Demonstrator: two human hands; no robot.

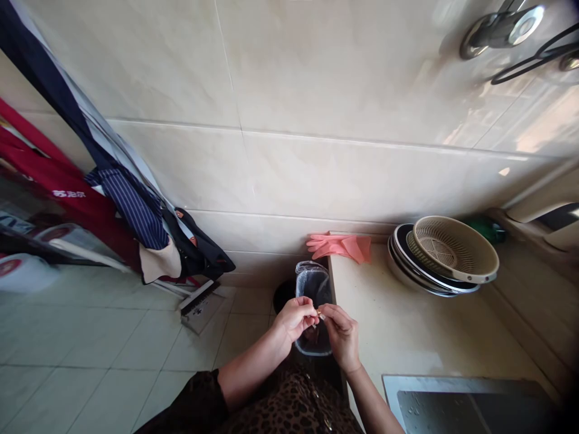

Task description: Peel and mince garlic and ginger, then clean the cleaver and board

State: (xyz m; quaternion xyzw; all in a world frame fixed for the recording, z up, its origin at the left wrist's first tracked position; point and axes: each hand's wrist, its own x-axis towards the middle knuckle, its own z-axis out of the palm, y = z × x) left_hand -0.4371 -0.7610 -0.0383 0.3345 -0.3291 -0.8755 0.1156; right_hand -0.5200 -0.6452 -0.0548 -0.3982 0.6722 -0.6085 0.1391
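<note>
Both of my hands meet above a lined trash bin (314, 278) beside the counter. My left hand (296, 317) is closed, its fingertips pinched on a small orange-and-white piece (319, 314). Close against it, my right hand (342, 334) pinches the same piece from the other side. The piece is too small for me to name its kind. A clear plastic bag lines the bin, and some dark reddish matter shows low inside it, partly hidden by my hands.
Pink rubber gloves (344, 247) lie over the counter's (384, 337) back corner. Stacked basins with a beige colander (456, 250) stand farther right, and a sink (452, 398) is at the front. Aprons (136, 205) hang at left above a dustpan (201, 307).
</note>
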